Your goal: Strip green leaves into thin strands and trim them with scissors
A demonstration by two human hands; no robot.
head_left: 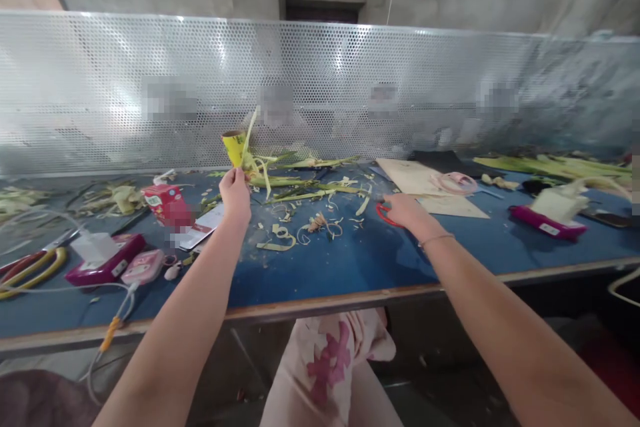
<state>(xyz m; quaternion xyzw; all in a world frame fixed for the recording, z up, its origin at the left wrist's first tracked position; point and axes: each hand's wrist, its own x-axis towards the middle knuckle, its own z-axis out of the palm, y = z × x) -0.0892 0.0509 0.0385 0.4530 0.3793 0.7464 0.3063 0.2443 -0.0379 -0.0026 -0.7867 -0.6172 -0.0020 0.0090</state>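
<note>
While lifted above the blue desk (350,267), left grip (235,195) pinching a half-woven yellow leaf cone (235,147), loose strips trailing; right grip (406,210) closed on red-handled scissors (384,215). Trimmings (280,235) scattered; weaving seemingly midway.

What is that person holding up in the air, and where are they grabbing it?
The left hand holds up a small yellow woven-leaf cone, pinched at its lower end. The right hand rests on red-handled scissors on the table.

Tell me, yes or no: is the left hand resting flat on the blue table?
No. The left hand is raised above the blue table, gripping a yellow-green leaf cone between its fingers.
</note>
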